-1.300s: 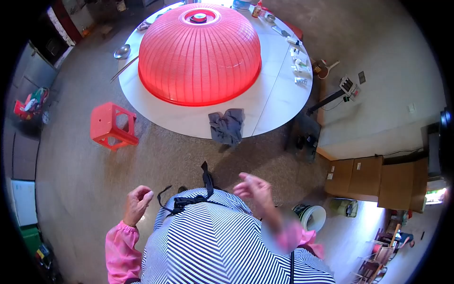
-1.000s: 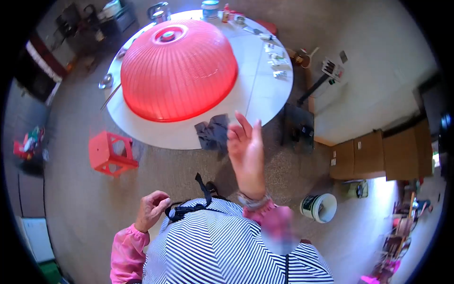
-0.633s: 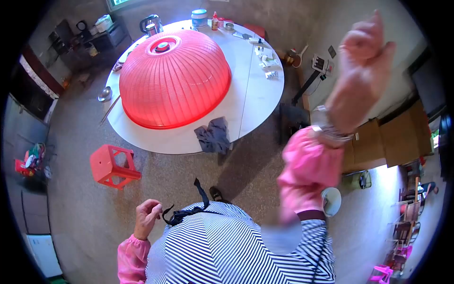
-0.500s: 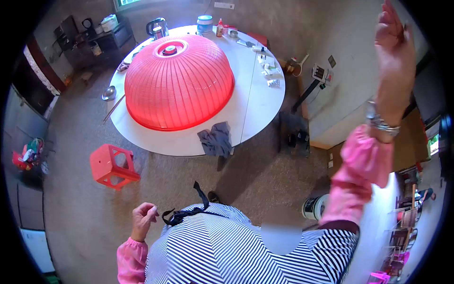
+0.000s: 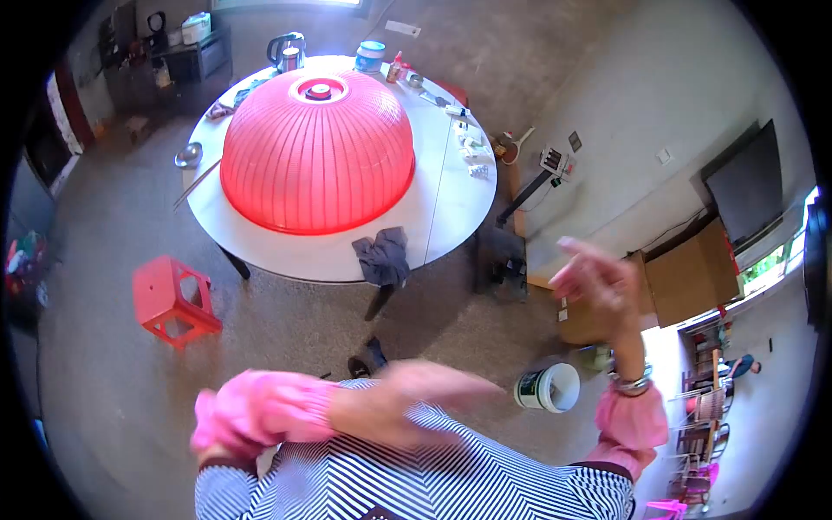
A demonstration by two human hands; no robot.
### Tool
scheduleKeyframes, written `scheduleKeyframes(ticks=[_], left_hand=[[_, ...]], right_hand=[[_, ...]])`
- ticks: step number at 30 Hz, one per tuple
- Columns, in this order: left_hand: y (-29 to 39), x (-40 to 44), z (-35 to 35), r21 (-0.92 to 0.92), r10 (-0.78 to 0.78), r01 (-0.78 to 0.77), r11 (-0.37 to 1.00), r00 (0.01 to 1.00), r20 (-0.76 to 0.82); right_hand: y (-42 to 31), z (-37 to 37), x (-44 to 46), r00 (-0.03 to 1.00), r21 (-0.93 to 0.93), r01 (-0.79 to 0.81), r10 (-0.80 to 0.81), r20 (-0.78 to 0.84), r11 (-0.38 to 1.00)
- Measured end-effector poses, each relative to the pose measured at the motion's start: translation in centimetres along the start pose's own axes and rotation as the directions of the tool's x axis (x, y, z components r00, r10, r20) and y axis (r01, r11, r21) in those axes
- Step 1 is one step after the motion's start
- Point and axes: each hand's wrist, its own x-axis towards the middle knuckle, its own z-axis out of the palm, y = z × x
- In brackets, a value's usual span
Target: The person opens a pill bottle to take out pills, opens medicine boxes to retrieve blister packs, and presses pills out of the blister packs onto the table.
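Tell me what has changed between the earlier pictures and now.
The left hand has swung inward from beside the waist, across the front of the striped clothes, and is blurred. The right hand rose high, then came partway down. I see nothing taken hold of or let go. The red cover and grey cloth stayed on the table; the stool stayed put.

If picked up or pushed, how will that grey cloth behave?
The grey cloth is probably floppy, given its crumpled folds. Since it hangs slightly over the edge of the table, it may slip off if nudged outward.
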Motion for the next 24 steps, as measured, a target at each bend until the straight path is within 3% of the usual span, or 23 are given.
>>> scheduleKeyframes(ticks=[1, 2, 4, 9, 11, 12, 14, 17, 20, 24], left_hand=[[0.6, 2.6, 3.0, -0.087, 0.314, -0.314, 0.945, 0.949, -0.021], [2.6, 4.6, 5.1, -0.128, 0.424, -0.418, 0.899, 0.905, 0.023], [4.7, 6.5, 10.0, -0.463, 0.560, -0.445, 0.767, 0.816, 0.144], [6.1, 7.9, 14.1, -0.548, 0.654, -0.446, 0.708, 0.707, 0.269], [5.4, 8.7, 14.2, -0.595, 0.657, -0.403, 0.696, 0.691, 0.301], [5.0, 8.9, 14.3, -0.607, 0.659, -0.391, 0.692, 0.686, 0.310], [4.3, 9.8, 14.6, -0.628, 0.648, -0.350, 0.695, 0.683, 0.337], [2.9, 11.4, 15.5, -0.641, 0.629, -0.300, 0.706, 0.682, 0.373], [1.2, 13.5, 16.6, -0.657, 0.623, -0.265, 0.706, 0.674, 0.397], [-1.5, 17.1, 18.5, -0.692, 0.621, -0.214, 0.690, 0.666, 0.413]], right_hand=[[1.9, 1.4, -1.0, 0.996, 0.054, -0.024, 0.019, 0.083, 0.998], [3.3, 2.7, -2.2, 0.985, 0.096, -0.138, 0.126, 0.117, 0.986], [6.8, 5.2, -5.0, 0.936, 0.225, -0.332, 0.290, 0.201, 0.916], [10.3, 11.6, -13.1, 0.746, 0.308, -0.648, 0.498, 0.442, 0.697], [12.7, 14.7, -15.8, 0.705, 0.350, -0.688, 0.471, 0.530, 0.636], [14.1, 15.9, -16.7, 0.667, 0.459, -0.740, 0.442, 0.600, 0.492], [14.7, 17.4, -16.9, 0.710, 0.411, -0.626, 0.268, 0.651, 0.663], [13.4, 15.7, -14.3, 0.699, 0.431, -0.597, 0.174, 0.694, 0.677], [14.3, 12.6, -12.0, 0.722, 0.475, -0.604, 0.189, 0.665, 0.640], [18.4, 9.9, -11.2, 0.809, 0.423, -0.519, 0.268, 0.523, 0.743]])
